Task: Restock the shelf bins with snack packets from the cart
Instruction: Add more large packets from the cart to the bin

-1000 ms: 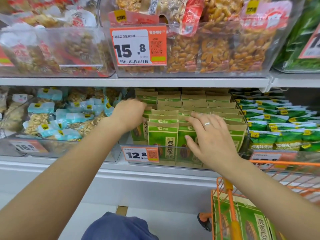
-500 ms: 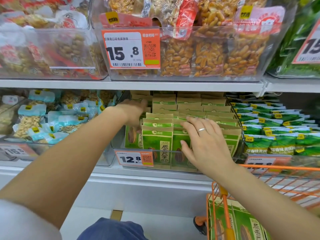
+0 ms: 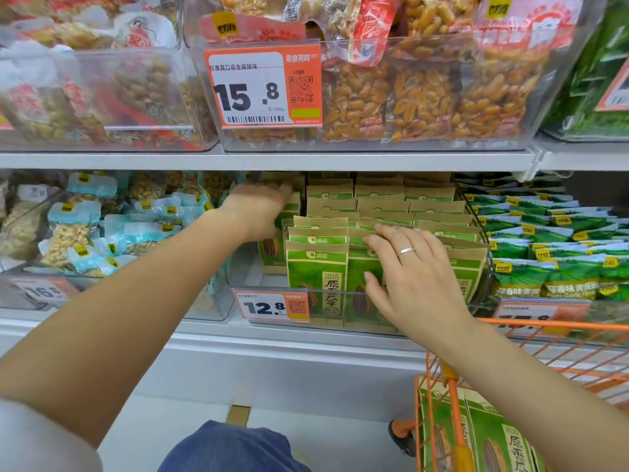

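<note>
Green and brown seed packets (image 3: 316, 270) stand in rows inside a clear shelf bin (image 3: 246, 267) on the middle shelf. My left hand (image 3: 258, 209), blurred, reaches deep into the bin's left column with its fingers laid over the packet tops there; its thumb is hidden. My right hand (image 3: 408, 270) lies flat on the front rows with the fingers spread over the packet tops and the thumb against a front packet's face. More of the same packets (image 3: 493, 437) lie in the orange cart (image 3: 452, 379) at lower right.
An orange price label 12.8 (image 3: 272, 306) hangs on the bin's front. Bins of blue nut packets (image 3: 78, 229) and green pea packets (image 3: 544, 267) flank it. The upper shelf (image 3: 272, 161) carries peanut bins (image 3: 408, 97) close overhead. My knee (image 3: 231, 451) is below.
My left hand has slid further back and up along the left column. My right hand stays on the front rows with little shift. The camera has moved closer.
</note>
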